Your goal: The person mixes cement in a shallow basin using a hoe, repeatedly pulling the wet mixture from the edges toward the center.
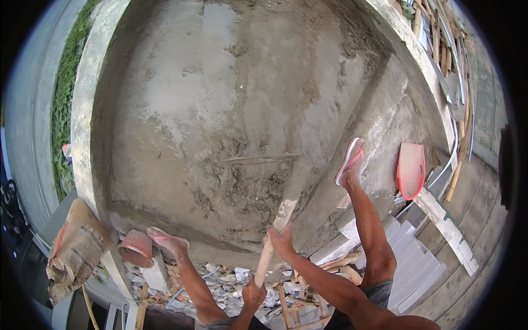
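Observation:
Both my hands grip the pale wooden handle (265,257) of a hoe. My right hand (282,242) is wrapped round it higher up, nearer the head. Lower down, close to my body, my left hand (253,295) closes round the same shaft. From there the handle slants forward and a little right, its far part coated in grey. At its far end a thin edge, seemingly the hoe's blade (258,158), lies against the wet grey mortar (192,99). Part of the blade is hard to tell from the mortar.
Low concrete walls (83,121) enclose the mortar. My feet, in pink flip-flops (355,157), stand wide apart. A reddish bucket (136,248) and a paper sack (77,247) are at left. On the right lie a red scoop-shaped container (411,170), stacked grey slabs (412,267) and bamboo poles; rubble (220,289) lies below.

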### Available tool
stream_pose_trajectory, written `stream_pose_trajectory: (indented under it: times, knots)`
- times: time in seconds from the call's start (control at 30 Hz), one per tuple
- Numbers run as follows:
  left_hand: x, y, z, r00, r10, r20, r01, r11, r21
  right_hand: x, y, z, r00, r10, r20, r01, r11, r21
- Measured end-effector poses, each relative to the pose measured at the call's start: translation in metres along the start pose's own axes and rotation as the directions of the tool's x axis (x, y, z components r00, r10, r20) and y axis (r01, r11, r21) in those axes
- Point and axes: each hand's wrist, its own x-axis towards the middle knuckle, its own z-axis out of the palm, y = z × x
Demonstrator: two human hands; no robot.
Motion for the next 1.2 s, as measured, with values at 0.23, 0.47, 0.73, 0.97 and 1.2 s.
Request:
stream_pose_trajectory:
  times: [0.23, 0.47, 0.73, 0.97, 1.2]
  knots:
    - [0.228, 0.275, -0.149, 0.799, 0.443, -0.408, -0.512, 0.856, -0.073, 0.205, -0.32, 0.118, 0.803, -0.581, 0.13, 0.577, 0.813, 0.071]
    - [0.342, 0.429, -0.303, 0.669, 0.56, -0.489, -0.639, 0.769, 0.007, 0.243, -0.444, 0.17, 0.703, -0.642, 0.306, 0.709, 0.669, -0.225]
    - [0.332, 0.35, -0.231, 0.792, 0.426, -0.437, -0.501, 0.862, -0.069, 0.212, -0.355, 0.077, 0.825, -0.424, 0.373, 0.505, 0.85, -0.15]
    - [0.258, 0.22, -0.163, 0.888, 0.331, -0.32, -0.382, 0.917, -0.112, 0.203, -0.245, 0.081, 0.941, -0.224, 0.254, 0.281, 0.936, -0.213]
    - [0.183, 0.118, -0.1, 0.943, 0.257, -0.213, -0.302, 0.929, -0.214, 0.195, -0.138, 0.11, 0.981, -0.07, 0.182, 0.112, 0.966, -0.233]
